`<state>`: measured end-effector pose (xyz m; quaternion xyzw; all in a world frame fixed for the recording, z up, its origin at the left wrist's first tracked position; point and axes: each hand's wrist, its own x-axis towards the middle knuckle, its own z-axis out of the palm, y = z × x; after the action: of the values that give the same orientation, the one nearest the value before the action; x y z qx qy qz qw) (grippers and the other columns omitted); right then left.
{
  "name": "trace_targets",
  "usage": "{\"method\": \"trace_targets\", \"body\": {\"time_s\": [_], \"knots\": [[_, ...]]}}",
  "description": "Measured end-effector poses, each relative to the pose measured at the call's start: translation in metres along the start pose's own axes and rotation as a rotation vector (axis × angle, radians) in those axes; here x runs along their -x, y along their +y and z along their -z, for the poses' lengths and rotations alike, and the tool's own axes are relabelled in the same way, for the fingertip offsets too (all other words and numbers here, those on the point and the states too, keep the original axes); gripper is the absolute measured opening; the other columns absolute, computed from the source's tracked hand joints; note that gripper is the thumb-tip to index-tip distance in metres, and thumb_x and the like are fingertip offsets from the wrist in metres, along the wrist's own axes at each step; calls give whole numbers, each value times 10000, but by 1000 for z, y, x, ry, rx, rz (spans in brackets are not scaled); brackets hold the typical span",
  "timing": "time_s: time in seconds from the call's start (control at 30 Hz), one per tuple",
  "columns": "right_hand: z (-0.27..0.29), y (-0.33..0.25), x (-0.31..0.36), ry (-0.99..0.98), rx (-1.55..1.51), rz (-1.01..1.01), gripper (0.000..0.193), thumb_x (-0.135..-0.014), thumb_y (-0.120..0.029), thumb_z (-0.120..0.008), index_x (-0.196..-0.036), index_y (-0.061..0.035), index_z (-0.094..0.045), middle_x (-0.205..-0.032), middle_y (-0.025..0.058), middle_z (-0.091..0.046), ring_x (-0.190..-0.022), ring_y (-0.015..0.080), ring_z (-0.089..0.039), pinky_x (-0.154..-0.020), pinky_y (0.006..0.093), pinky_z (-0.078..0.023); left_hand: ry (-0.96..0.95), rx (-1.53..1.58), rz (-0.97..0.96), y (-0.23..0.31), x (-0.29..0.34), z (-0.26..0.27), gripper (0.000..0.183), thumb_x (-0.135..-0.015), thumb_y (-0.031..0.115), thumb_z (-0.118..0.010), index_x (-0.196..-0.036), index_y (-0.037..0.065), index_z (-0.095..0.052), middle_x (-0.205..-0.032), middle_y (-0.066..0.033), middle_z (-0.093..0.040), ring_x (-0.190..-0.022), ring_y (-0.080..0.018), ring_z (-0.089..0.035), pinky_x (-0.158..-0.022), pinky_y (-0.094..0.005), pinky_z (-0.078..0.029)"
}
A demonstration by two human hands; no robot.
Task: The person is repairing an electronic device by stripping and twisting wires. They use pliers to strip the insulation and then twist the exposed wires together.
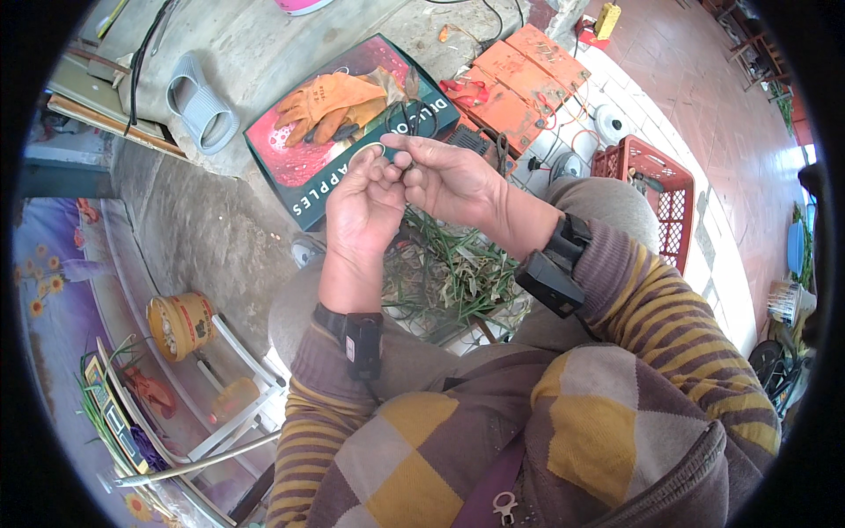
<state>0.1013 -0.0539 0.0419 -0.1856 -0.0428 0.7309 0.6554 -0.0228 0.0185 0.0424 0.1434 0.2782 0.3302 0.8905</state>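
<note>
Both hands meet in front of me, above the near edge of a dark green cardboard box [290,189] with a red fruit print. My left hand [363,202] is palm up with its fingers curled closed, and a thin pale loop [368,146] shows at its fingertips. Thumb and fingers of my right hand [453,180] are pinched together right beside it. Something small and dark shows between the two hands, too hidden to name. Orange work gloves [321,101] and a black cable [412,119] lie on the box behind my fingers.
Orange battery-like blocks [528,79] stand beyond the box. A red plastic crate [673,198] is at my right. Cut green leaves [466,273] lie between my legs. A grey slipper [202,106] and a yellow bucket [180,326] are at the left.
</note>
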Motion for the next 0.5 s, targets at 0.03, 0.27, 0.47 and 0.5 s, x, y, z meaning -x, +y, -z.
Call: {"method": "trace_targets", "body": {"time_s": [0.03, 0.27, 0.47, 0.5], "knots": [[-2, -1, 2, -3, 8, -15, 307, -929, -150, -466, -1209, -25, -469, -792, -7, -559, -672, 77, -499, -647, 221, -448, 6, -6, 28, 0, 0, 0, 111, -871, 59, -494, -959, 21, -549, -666, -30, -504, -661, -173, -537, -599, -274, -431], [-10, -10, 13, -6, 313, -94, 360, -898, -80, -373, -1248, -72, -456, -570, -76, -269, -448, 47, -219, -423, 218, -201, -266, -91, 169, 7, 14, 0, 147, -859, 45, -479, -1000, 56, -516, -614, -22, -403, -523, -136, -385, -490, -246, -338], [-12, -10, 11, 137, 492, -113, 355, -855, -38, -372, -1191, -38, -488, -569, -80, -295, -450, 43, -227, -418, 216, -201, -93, -264, 85, 2, 22, -7, 92, -851, 28, -469, -940, 44, -489, -620, -20, -399, -532, -130, -388, -499, -249, -341], [-12, -10, 11, 127, 490, -108, 356, -852, -34, -373, -1189, -33, -488, -569, -79, -298, -451, 43, -229, -418, 217, -202, -81, -272, 83, 2, 22, -7, 90, -850, 27, -469, -937, 40, -490, -620, -19, -399, -533, -130, -388, -500, -250, -341]]}}
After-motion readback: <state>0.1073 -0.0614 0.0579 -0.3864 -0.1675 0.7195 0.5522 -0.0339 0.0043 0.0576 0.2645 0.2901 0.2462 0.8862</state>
